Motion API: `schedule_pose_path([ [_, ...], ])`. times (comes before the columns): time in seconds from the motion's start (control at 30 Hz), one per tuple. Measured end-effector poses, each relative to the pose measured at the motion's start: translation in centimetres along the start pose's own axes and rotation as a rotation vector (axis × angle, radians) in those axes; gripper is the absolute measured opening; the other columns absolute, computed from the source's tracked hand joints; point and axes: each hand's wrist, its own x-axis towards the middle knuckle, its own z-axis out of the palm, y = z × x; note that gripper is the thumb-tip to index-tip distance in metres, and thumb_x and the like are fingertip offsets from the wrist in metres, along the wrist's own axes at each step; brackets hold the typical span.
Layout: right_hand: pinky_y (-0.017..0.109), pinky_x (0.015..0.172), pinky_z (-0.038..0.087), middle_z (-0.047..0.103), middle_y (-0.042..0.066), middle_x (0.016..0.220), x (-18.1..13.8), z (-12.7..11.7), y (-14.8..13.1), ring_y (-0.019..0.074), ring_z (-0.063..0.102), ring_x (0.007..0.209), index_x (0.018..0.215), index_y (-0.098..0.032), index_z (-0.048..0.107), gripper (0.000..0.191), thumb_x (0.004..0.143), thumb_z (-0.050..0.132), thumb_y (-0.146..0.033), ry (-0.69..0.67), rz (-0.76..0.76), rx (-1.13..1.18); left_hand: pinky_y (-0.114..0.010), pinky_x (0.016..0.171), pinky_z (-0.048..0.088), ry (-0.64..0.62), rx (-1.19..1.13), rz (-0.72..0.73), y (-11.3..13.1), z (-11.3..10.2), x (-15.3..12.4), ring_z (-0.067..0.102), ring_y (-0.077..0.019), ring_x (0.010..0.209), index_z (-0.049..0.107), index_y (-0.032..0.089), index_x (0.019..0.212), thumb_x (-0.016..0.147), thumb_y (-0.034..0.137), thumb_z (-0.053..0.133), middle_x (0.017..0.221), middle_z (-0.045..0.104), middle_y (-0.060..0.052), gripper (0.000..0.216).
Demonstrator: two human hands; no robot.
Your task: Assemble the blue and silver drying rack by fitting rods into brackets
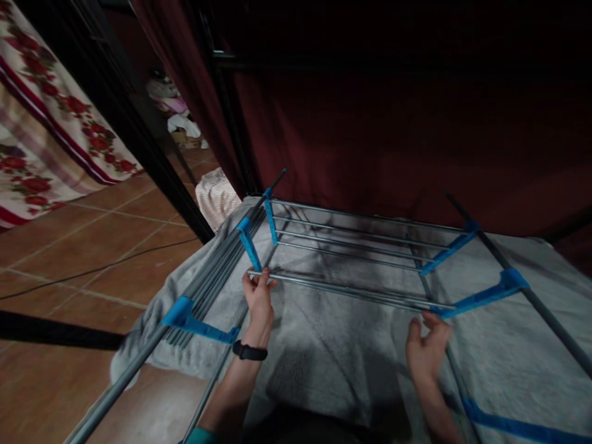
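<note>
A metal tube (342,291) runs across the frame, with a second tube close beside it towards the right. My left hand (259,302), wearing a black wristband, pinches the tube's left end just below a blue plastic bracket (250,246). At the other end, my right hand (429,345) has its thumb apart from its curled fingers. Those fingertips are at the end of the right blue bracket (485,296); whether they touch it I cannot tell. Farther back, several parallel tubes (351,234) span between two more blue brackets.
Several loose grey tubes (208,290) lie along the left side of the frame. Underneath is a grey blanket (319,345). Long side poles (559,330) flank both hands. A dark red curtain (370,148) hangs behind, and tiled floor (92,253) shows at left.
</note>
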Motion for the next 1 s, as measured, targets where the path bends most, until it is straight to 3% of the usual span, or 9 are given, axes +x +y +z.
schedule_pose_path([
  [0.2, 0.052, 0.106, 0.047, 0.062, 0.014, 0.133, 0.9, 3.1, -9.4, 0.0279, 0.057, 0.125, 0.136, -0.022, 0.055, 0.035, 0.101, 0.046, -0.026, -0.255, -0.509, -0.004, -0.029, 0.073, 0.055, -0.102, 0.054, 0.093, 0.9, 0.0, -0.3, 0.071, -0.0189, 0.088, 0.055, 0.023, 0.117, 0.085, 0.043, 0.074, 0.091, 0.072, -0.004, 0.043],
  [0.37, 0.051, 0.114, 0.039, 0.068, 0.011, 0.129, 2.4, 5.1, -13.1, 0.0253, 0.061, 0.119, 0.144, -0.021, 0.051, 0.042, 0.103, 0.040, -0.021, -0.466, -0.736, -0.129, -0.029, 0.071, 0.054, -0.100, 0.054, 0.102, 1.2, 0.5, 0.0, 0.068, -0.0158, 0.072, 0.048, 0.021, 0.137, 0.083, 0.044, 0.077, 0.088, 0.074, -0.004, 0.065],
  [0.53, 0.040, 0.098, 0.050, 0.070, 0.009, 0.117, 2.9, 6.7, -14.3, 0.0240, 0.065, 0.103, 0.143, -0.025, 0.057, 0.046, 0.100, 0.045, -0.015, -0.632, -0.790, -0.286, -0.030, 0.070, 0.054, -0.128, 0.067, 0.118, 1.4, 0.9, 0.3, 0.068, -0.0162, 0.069, 0.042, 0.022, 0.148, 0.083, 0.045, 0.077, 0.084, 0.071, -0.002, 0.077],
  [0.63, 0.035, 0.091, 0.053, 0.069, 0.008, 0.112, 3.3, 7.4, -14.1, 0.0230, 0.065, 0.100, 0.141, -0.029, 0.060, 0.052, 0.096, 0.047, -0.007, -0.679, -0.782, -0.309, -0.031, 0.071, 0.054, -0.152, 0.114, 0.141, 1.1, 0.5, 0.6, 0.067, -0.0177, 0.072, 0.048, 0.023, 0.145, 0.090, 0.050, 0.067, 0.082, 0.067, -0.001, 0.065],
  [0.7, 0.034, 0.090, 0.054, 0.068, 0.007, 0.112, 3.5, 7.7, -13.8, 0.0226, 0.065, 0.102, 0.140, -0.029, 0.060, 0.053, 0.095, 0.047, -0.005, -0.696, -0.787, -0.294, -0.032, 0.077, 0.054, -0.097, 0.185, 0.225, 0.7, 0.0, 1.1, 0.066, -0.0177, 0.078, 0.054, 0.025, 0.139, 0.093, 0.045, 0.063, 0.084, 0.064, -0.001, 0.052],
  [0.83, 0.032, 0.086, 0.055, 0.068, 0.007, 0.112, 3.7, 7.7, -13.6, 0.0218, 0.065, 0.103, 0.139, -0.029, 0.060, 0.051, 0.096, 0.046, -0.006, -0.709, -0.784, -0.297, -0.039, 0.101, 0.049, 0.059, 0.410, 0.479, 0.4, -0.3, 3.0, 0.061, -0.0233, 0.114, 0.059, 0.029, 0.132, 0.081, 0.023, 0.070, 0.115, 0.062, -0.007, 0.053],
  [0.93, 0.031, 0.084, 0.054, 0.068, 0.007, 0.112, 3.7, 7.7, -13.7, 0.0212, 0.065, 0.102, 0.139, -0.029, 0.061, 0.050, 0.096, 0.047, -0.006, -0.711, -0.778, -0.311, -0.044, 0.113, 0.041, 0.015, 0.443, 0.547, 0.6, 0.3, 4.6, 0.053, -0.0266, 0.132, 0.058, 0.029, 0.131, 0.079, 0.017, 0.068, 0.134, 0.059, -0.010, 0.055],
  [1.0, 0.031, 0.084, 0.054, 0.068, 0.006, 0.112, 3.7, 7.8, -13.8, 0.0210, 0.066, 0.100, 0.139, -0.029, 0.060, 0.050, 0.096, 0.047, -0.005, -0.703, -0.772, -0.312, -0.044, 0.112, 0.042, -0.034, 0.419, 0.531, 0.9, 0.8, 5.6, 0.058, -0.0261, 0.126, 0.059, 0.028, 0.127, 0.080, 0.018, 0.065, 0.129, 0.064, -0.009, 0.048],
])
